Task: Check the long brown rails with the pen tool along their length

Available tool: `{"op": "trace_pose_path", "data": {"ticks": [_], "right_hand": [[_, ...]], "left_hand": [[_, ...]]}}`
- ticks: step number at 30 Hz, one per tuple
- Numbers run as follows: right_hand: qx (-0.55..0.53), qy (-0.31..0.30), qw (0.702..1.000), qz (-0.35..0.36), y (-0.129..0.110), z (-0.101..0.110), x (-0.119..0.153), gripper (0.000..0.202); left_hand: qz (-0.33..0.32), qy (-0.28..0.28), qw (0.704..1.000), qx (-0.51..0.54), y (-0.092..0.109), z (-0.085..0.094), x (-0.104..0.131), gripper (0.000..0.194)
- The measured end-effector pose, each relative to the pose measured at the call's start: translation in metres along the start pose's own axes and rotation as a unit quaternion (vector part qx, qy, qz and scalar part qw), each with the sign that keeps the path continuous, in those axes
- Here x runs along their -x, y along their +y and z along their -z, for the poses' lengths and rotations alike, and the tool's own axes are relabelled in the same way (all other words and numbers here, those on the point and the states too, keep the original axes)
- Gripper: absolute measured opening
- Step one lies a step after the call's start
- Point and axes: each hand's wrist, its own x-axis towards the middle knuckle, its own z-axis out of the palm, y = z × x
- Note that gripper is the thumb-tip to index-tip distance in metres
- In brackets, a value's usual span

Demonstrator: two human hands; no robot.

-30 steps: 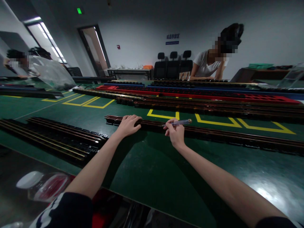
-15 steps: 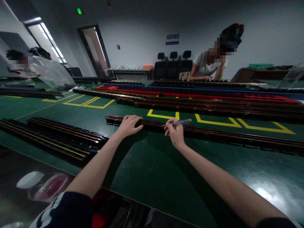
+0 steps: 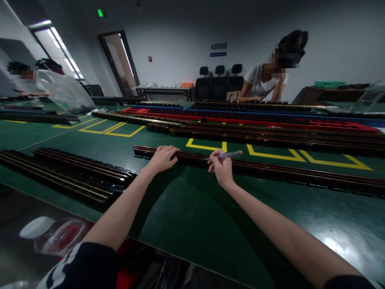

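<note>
A long, dark rail-like strip (image 3: 300, 171) with copper-coloured lines runs across the green table in front of me. My left hand (image 3: 163, 158) lies over the strip near its left end, fingers stretched across it and thumb on the near side. Farther right, my right hand (image 3: 221, 167) pinches a slim pen (image 3: 230, 155) with a clear barrel and a gold-brown end. Its thin tip points left and down at the strip; whether it touches cannot be made out.
More dark strips (image 3: 72, 174) lie to the left. Behind are further strips (image 3: 255, 134), a red long frame (image 3: 270, 123) and yellow tape marks (image 3: 207, 146). A lidded clear jar (image 3: 58, 237) is below the table's near edge. A person (image 3: 264, 82) leans over the far side.
My left thumb has drawn slightly closer to the fingers, and that hand has shifted a touch left. My right hand and the pen stay in practically the same place.
</note>
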Motion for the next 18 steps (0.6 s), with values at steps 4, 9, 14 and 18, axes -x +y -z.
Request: {"op": "trace_pose_path", "data": {"ticks": [4,9,14,18], "right_hand": [[0.004,0.0,1.0,0.003,-0.0007,-0.0002,-0.0001,0.01],[0.008,0.003,1.0,0.002,-0.0018,-0.0005,-0.0002,0.011],[0.009,0.005,1.0,-0.003,-0.0013,0.0,-0.0004,0.011],[0.022,0.003,1.0,-0.009,-0.0006,0.001,-0.0005,0.013]], "left_hand": [[-0.012,0.006,1.0,0.004,0.0009,0.0001,-0.0011,0.036],[-0.035,0.014,0.999,0.023,0.0028,0.0001,-0.002,0.038],[-0.045,0.02,0.998,0.043,0.0026,-0.0013,-0.0036,0.039],[-0.053,0.023,0.997,0.053,0.0013,-0.0033,-0.0051,0.039]]}}
